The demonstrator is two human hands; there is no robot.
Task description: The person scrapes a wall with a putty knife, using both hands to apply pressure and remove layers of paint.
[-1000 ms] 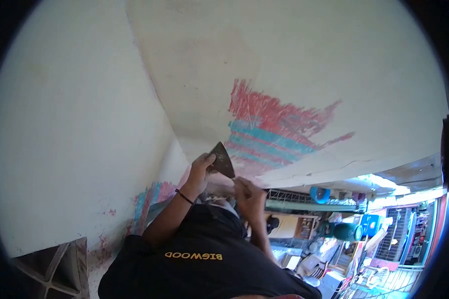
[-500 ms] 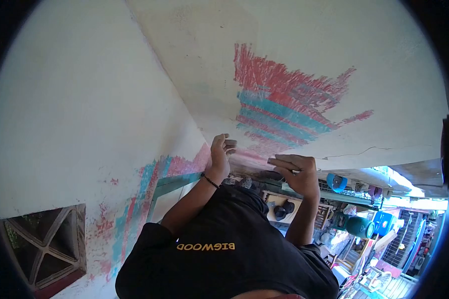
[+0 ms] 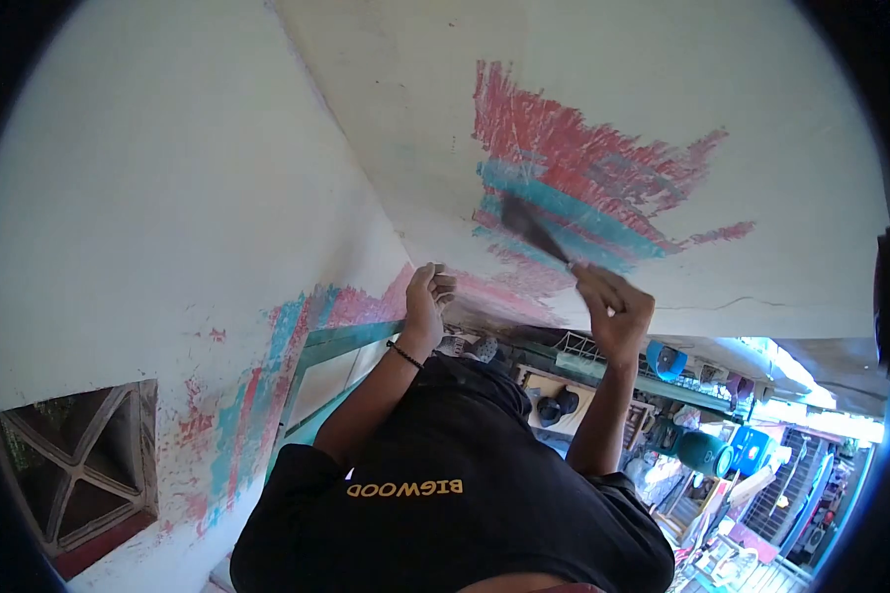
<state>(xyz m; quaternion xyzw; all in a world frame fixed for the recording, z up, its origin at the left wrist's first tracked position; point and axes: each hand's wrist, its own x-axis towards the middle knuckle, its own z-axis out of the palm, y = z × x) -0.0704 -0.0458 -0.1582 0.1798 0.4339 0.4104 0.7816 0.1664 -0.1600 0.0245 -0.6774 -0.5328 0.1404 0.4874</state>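
Scraper (image 3: 532, 229) held against painted ceiling (image 3: 663, 89)
Handle is gripped by the closed right hand (image 3: 615, 308); blade is angled up-left from the fingers. Left hand (image 3: 427, 296) is curled shut, empty, beside it

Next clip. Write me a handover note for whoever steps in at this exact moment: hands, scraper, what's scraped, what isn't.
Right hand grips the scraper, with its blade against the ceiling inside the red-and-blue patch.
Left hand has its fingers curled with nothing seen in it, up where the wall meets the ceiling.
Done: the white coat is off that patch and off a strip down the wall.
Left: white coat covers the ceiling and wall around both.
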